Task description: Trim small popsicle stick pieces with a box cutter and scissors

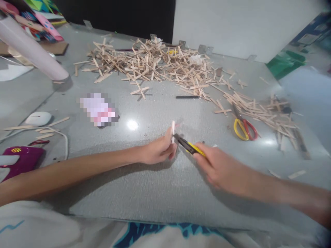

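Near the middle of the table, my left hand (159,150) is closed on a small pale craft stick (173,131), which stands up from the fingers. A yellow and black utility knife (190,145) is gripped in my right hand (219,167). Its tip points left and meets or nearly meets the stick; whether it cuts in, I cannot tell. Beyond both hands lie a crossed pair of craft sticks (140,90) and a thin dark rod (188,97).
A big heap of craft sticks (150,63) spreads along the back and right. Scissors (244,128) with yellow and red handles lie at right. On the left are a white mouse (38,118), a cable (66,141), a magenta glue gun (24,160) and a pale tube (33,48).
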### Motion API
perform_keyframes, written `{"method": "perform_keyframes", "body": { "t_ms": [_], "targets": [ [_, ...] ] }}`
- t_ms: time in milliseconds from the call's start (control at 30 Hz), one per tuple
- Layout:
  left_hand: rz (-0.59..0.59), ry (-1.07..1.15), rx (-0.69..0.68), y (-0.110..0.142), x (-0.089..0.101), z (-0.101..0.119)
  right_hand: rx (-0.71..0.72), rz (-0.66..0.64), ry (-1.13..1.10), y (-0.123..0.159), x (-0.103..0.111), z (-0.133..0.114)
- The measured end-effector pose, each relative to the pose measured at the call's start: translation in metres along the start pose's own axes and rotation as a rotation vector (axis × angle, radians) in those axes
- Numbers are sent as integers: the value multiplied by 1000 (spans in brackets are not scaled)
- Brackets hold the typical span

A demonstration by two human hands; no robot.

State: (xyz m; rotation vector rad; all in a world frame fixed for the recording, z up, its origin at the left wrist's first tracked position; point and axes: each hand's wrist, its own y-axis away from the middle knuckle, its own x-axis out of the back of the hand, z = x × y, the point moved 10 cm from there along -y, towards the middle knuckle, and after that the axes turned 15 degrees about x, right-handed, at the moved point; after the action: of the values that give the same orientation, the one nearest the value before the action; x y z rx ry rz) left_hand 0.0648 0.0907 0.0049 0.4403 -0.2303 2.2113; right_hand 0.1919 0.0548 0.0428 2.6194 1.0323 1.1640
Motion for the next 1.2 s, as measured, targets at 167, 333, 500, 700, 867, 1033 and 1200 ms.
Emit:
{"method": "perform_keyframes", "body": {
  "t_ms": [167,333,500,700,867,1033,1200],
  "targets": [
    [10,5,2,1,1,-3,12,114,27,1,-2,1],
    [33,-15,-9,0,3,1,22,181,88,0,-25,12],
    [3,-47,-10,2,-3,-4,-17,-200,-102,4,-2,-8],
    [57,-3,-13,-1,4,-2,-6,132,71,-3,-22,13],
    [58,95,43,-3,8,-3,74,139,-64,-6,-34,25],
    [69,303,196,-5,10,-19,144,132,-235,-2,-5,11],
    [223,327,293,-4,25,-27,126,146,-175,5,10,17]
  ]
}}
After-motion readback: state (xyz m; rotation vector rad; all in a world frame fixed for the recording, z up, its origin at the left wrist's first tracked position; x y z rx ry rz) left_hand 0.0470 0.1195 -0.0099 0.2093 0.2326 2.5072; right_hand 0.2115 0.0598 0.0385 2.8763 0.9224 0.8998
